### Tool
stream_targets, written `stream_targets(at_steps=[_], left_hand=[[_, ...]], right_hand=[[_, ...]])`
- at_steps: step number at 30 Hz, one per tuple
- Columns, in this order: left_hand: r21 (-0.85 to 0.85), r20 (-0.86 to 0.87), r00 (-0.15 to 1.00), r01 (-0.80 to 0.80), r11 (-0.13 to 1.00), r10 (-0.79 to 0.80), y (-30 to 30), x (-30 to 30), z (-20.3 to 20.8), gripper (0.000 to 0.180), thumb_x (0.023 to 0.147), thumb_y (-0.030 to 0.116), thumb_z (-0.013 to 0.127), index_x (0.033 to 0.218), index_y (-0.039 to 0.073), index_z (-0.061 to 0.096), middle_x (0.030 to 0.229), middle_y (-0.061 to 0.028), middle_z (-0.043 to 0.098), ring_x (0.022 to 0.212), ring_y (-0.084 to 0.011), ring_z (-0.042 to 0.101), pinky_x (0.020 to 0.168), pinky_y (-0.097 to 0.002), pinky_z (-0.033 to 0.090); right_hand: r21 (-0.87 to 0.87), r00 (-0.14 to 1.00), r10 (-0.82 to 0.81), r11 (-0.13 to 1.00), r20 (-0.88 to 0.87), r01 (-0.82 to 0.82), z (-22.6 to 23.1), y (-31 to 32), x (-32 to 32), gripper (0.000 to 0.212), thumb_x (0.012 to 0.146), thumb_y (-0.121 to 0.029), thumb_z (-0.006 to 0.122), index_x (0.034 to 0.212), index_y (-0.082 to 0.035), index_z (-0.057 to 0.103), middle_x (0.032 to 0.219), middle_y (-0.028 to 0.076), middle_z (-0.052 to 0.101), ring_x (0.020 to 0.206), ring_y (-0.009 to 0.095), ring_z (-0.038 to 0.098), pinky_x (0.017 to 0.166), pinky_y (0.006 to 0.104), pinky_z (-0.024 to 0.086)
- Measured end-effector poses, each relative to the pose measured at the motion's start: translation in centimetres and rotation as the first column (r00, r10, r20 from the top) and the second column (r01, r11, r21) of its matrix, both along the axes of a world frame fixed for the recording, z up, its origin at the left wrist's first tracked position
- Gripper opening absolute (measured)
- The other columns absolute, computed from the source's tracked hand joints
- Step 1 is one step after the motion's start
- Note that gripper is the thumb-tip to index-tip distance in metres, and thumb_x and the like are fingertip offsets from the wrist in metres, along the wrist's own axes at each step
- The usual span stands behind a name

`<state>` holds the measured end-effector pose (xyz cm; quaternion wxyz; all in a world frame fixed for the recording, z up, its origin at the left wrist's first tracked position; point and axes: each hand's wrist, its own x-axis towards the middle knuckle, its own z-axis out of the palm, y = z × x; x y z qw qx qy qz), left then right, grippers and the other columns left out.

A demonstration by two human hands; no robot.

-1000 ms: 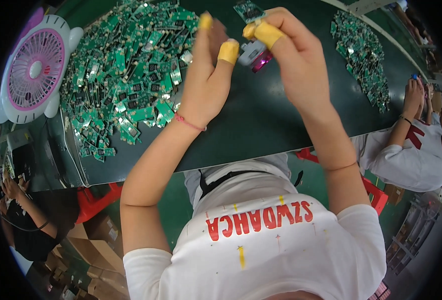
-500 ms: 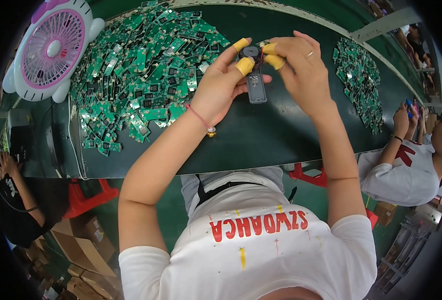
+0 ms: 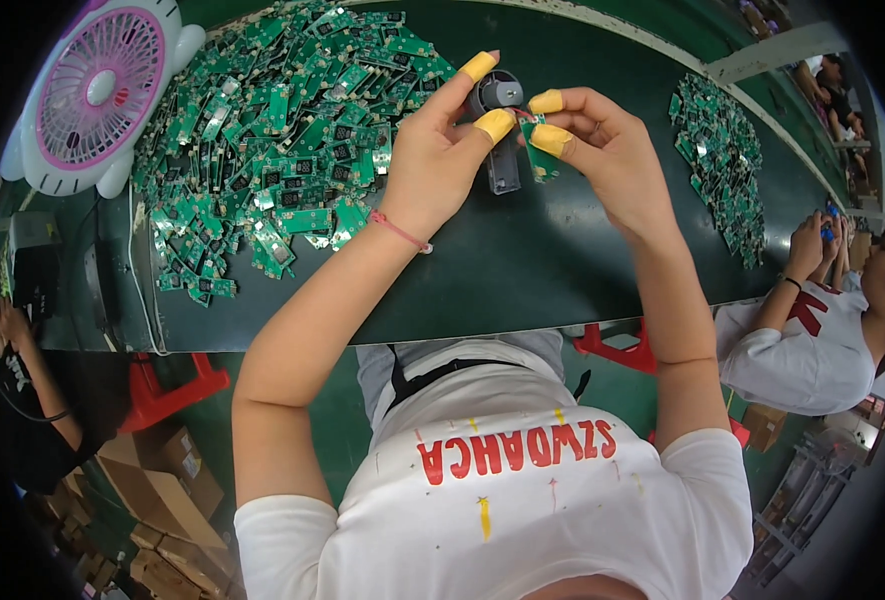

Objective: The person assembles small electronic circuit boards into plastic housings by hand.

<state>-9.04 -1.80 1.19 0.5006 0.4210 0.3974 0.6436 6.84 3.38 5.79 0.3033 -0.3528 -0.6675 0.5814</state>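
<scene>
My left hand [image 3: 440,155], with yellow finger cots on thumb and forefinger, grips a dark grey plastic housing [image 3: 503,170]. The housing has a round head at its far end and a long, narrow body pointing toward me. Between the yellow-covered thumb and forefinger of my right hand [image 3: 602,145] is a small green circuit board [image 3: 540,158]. It hangs just right of the housing. A red wire runs between the two near the round head. My left fingers hide part of the housing.
A large heap of green circuit boards [image 3: 272,140] covers the table's left side. A smaller board pile [image 3: 719,170] lies at the right. A pink-and-white fan [image 3: 102,90] stands far left. Co-workers sit on both sides, and a red stool [image 3: 177,390] stands below the table edge.
The green board now shows in my right fingers, beside the housing. The housing has tilted, so its open inside faces me less. My right hand has moved slightly lower.
</scene>
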Motion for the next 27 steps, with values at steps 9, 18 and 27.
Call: stream_targets(at_steps=[9, 18, 27], left_hand=[[0.022, 0.048, 0.999, -0.018, 1.0, 0.017, -0.4, -0.1, 0.7, 0.046, 0.09, 0.006, 0.047, 0.135, 0.008, 0.034, 0.121, -0.0087, 0.052, 0.104, -0.0139, 0.053, 0.082, -0.0275, 0.05], [-0.057, 0.274, 0.961, 0.051, 0.997, -0.033, -0.4, -0.4, 1.3, 0.046, 0.09, 0.003, 0.043, 0.134, 0.009, 0.034, 0.119, -0.0085, 0.048, 0.102, -0.0156, 0.052, 0.082, -0.029, 0.047], [-0.014, 0.264, 0.963, -0.056, 0.998, 0.057, -0.2, 0.0, 1.4, 0.051, 0.085, -0.005, 0.046, 0.133, 0.008, 0.031, 0.122, -0.0131, 0.046, 0.115, -0.0273, 0.048, 0.093, -0.0346, 0.041]], right_hand=[[0.215, 0.997, -0.063, 0.974, -0.041, 0.071, -2.4, -0.9, -1.6, 0.023, 0.078, -0.005, 0.064, 0.1, -0.002, 0.056, 0.089, 0.004, 0.062, 0.081, 0.009, 0.056, 0.071, 0.0221, 0.044], [0.594, 0.983, -0.148, 0.803, 0.11, 0.054, -3.0, -0.4, -1.7, 0.034, 0.07, -0.008, 0.07, 0.1, -0.007, 0.055, 0.103, 0.005, 0.05, 0.09, 0.014, 0.052, 0.067, 0.0266, 0.043], [0.024, 0.943, 0.183, 0.98, 0.278, -0.198, -2.7, -0.6, -2.6, 0.014, 0.088, -0.01, 0.051, 0.093, 0.002, 0.056, 0.078, 0.002, 0.057, 0.067, 0.008, 0.056, 0.064, 0.0218, 0.045]])
